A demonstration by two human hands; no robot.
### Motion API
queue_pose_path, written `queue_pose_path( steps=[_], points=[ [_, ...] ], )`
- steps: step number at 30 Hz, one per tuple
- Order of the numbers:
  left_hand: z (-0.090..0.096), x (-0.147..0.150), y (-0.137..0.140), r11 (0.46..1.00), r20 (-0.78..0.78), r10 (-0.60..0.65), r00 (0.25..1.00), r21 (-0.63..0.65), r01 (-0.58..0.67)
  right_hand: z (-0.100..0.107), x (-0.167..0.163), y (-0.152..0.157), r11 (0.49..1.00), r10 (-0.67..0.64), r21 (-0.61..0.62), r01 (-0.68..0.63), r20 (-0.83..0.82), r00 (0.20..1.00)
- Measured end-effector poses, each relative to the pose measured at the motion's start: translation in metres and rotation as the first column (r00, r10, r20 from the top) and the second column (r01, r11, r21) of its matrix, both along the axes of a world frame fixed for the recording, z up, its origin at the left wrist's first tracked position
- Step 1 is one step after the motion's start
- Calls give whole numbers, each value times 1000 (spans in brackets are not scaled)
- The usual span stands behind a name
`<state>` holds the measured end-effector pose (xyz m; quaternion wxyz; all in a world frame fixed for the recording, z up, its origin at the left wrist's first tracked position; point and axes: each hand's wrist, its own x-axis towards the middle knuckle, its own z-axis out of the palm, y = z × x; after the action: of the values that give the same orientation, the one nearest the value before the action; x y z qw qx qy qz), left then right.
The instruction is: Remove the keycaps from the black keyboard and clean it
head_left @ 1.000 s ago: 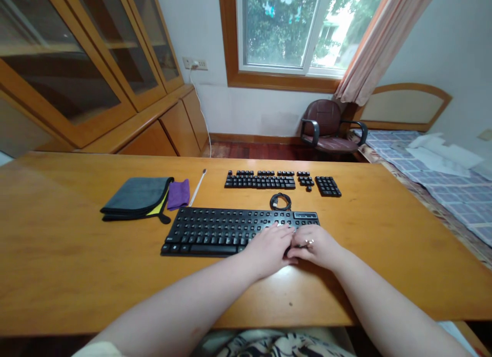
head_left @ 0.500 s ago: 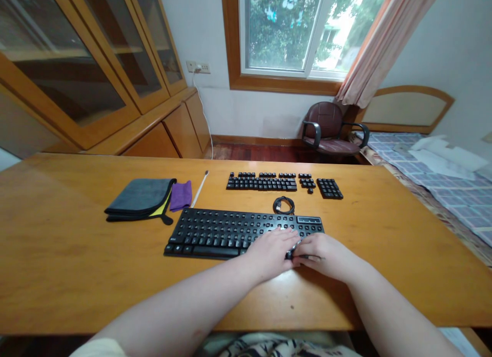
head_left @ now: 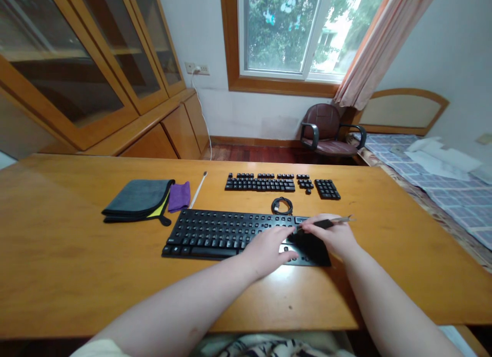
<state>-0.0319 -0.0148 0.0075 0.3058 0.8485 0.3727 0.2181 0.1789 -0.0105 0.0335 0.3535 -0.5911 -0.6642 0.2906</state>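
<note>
A black keyboard [head_left: 215,234] lies flat on the desk, with many of its keycaps off and its bottom row still capped. My left hand [head_left: 269,249] rests over its right part, fingers stretched forward and thumb apart, holding nothing. Pinched in my right hand [head_left: 334,236] is a slim tool [head_left: 326,223] with a dark middle and a thin, light, forked rear end. Its front end is at the keyboard's right section near my left fingertips; I cannot make out exactly what it touches. Behind the keyboard, loose black keycaps [head_left: 265,184] lie in keyboard order.
A coiled USB cable [head_left: 282,206] sits just behind the keyboard. Left of it are a folded grey cloth [head_left: 138,199], a purple cloth [head_left: 179,197] and a white brush [head_left: 199,190]. The wooden desk's [head_left: 246,305] front edge runs close to my body.
My right hand has moved up and away from the left hand, uncovering the keyboard's lower right corner and the tool. My left thumb has spread out.
</note>
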Motion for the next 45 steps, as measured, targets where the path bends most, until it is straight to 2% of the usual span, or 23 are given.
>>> queue_pose_path(
  steps=[3, 7, 14, 17, 20, 25, 29, 36, 41, 43, 45],
  points=[
    [3, -2, 1, 989, 159, 103, 982, -120, -84, -6, -12, 0, 995, -82, -60, 76, -107, 991],
    [1, -2, 2, 970, 295, 191, 936, -202, -135, -12, -31, -3, 989, -96, -129, 67, -232, 968],
    [-1, 0, 2, 946, 396, 295, 870, -251, -206, -19, -34, -2, 985, -40, -172, -33, -407, 913],
    [-1, 1, 3, 940, 416, 321, 851, -252, -231, -21, -35, 0, 986, 45, -122, -114, -464, 885],
    [-3, 1, 5, 936, 402, 331, 854, -255, -242, -22, -39, 0, 992, 111, -2, -125, -448, 887],
    [-7, 0, 8, 942, 363, 312, 878, -240, -235, -26, -47, -3, 987, 89, 154, -40, -327, 941],
    [-7, -2, 8, 951, 370, 282, 885, -234, -205, -29, -50, -5, 978, 141, 188, -87, -295, 945],
    [-4, -1, 7, 952, 362, 267, 893, -243, -186, -31, -52, -6, 964, 145, 250, -87, -224, 964],
    [2, -2, 5, 975, 280, 198, 939, -154, -159, -25, -54, -9, 969, 137, 224, -104, -138, 981],
    [4, -3, 4, 980, 276, 185, 943, -125, -156, -22, -54, -8, 988, 86, 144, -58, -191, 978],
    [4, -3, 5, 979, 278, 193, 941, -118, -165, -19, -54, -5, 1000, 8, 1, -8, -285, 958]
  ],
)
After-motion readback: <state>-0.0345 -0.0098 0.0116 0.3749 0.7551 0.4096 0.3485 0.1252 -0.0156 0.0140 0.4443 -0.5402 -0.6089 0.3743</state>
